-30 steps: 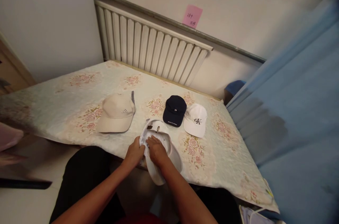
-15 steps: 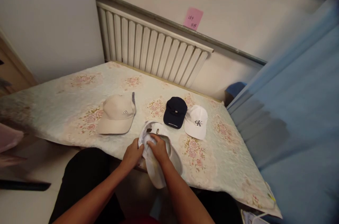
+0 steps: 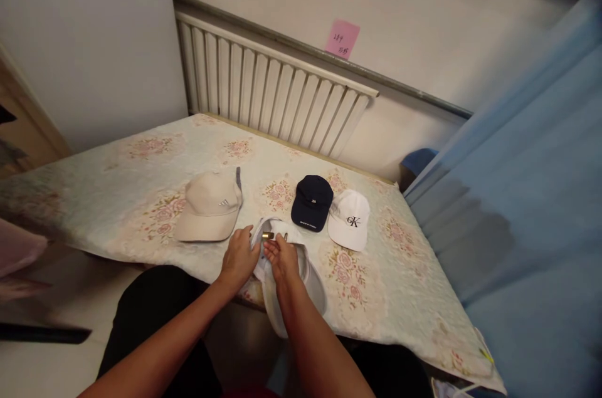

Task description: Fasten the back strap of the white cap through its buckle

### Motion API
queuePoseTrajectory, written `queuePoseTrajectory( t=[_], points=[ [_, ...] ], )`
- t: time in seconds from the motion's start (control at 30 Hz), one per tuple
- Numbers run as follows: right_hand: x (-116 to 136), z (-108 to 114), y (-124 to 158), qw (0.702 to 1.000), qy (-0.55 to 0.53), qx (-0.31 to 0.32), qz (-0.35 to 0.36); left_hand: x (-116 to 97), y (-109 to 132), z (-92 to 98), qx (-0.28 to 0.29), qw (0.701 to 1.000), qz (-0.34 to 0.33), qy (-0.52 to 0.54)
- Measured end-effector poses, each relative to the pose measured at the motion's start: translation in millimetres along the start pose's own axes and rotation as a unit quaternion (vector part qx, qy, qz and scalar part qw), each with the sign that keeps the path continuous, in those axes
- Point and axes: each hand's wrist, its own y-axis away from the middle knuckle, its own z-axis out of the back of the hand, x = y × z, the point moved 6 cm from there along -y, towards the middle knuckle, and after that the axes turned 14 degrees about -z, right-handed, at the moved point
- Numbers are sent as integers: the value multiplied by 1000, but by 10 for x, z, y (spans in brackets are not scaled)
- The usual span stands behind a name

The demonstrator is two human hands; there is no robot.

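A white baseball cap [image 3: 314, 288] is tipped at the bed's front edge, its inside towards me and its brim pointing down at my knees. My left hand [image 3: 239, 258] is closed on the cap's left edge. At the back strap, my right hand [image 3: 283, 260] pinches the band beside a small gold-coloured metal buckle [image 3: 268, 235]; its fingertips partly cover the strap. Beyond my hands lie a beige cap [image 3: 207, 207] on the left, a navy cap [image 3: 312, 202] and a white cap with black letters [image 3: 349, 220] on the right.
The caps lie on a bed with a flowered cover [image 3: 399, 285]. Behind it stands a white radiator [image 3: 282, 97] under a pink note [image 3: 342, 39]. A blue curtain [image 3: 531, 197] hangs at the right. Another person's pink sleeve [image 3: 21, 247] shows at the far left.
My right hand has drawn back from inside the cap to the strap, and the gold-coloured buckle now shows. My left hand has shifted slightly up the edge. The other caps lie unmoved.
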Motion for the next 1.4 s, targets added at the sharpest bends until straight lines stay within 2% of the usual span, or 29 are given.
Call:
queuePoseTrajectory(
  t=[0.1, 0.23, 0.47, 0.6, 0.7, 0.9, 1.03, 1.23, 1.4],
  points=[
    [10, -5, 83, 1000, -17, 20, -6, -124, -121, 55, -22, 998, -56, -2],
    [29, 19, 174, 999, -19, 33, -10, -206, -266, 116, -14, 998, -66, -15],
    [61, 109, 259, 999, -19, 37, -4, -284, -427, 118, 109, 991, -73, 27],
    [111, 178, 279, 999, -26, 32, 4, -316, -433, 145, 141, 985, -74, 66],
    [151, 209, 303, 999, -34, 30, 3, -402, -419, 228, 134, 981, -75, 118],
    [216, 192, 399, 998, -51, 33, -6, -573, -392, 402, 84, 973, -67, 204],
    [260, 158, 474, 997, -68, 47, -8, -538, -359, 343, 92, 965, -42, 244],
    [271, 119, 512, 993, -86, 74, -28, -548, -288, 214, 147, 939, -64, 305],
    [239, 95, 521, 992, -85, 89, -33, -551, -222, 161, 165, 927, -58, 333]
  ],
)
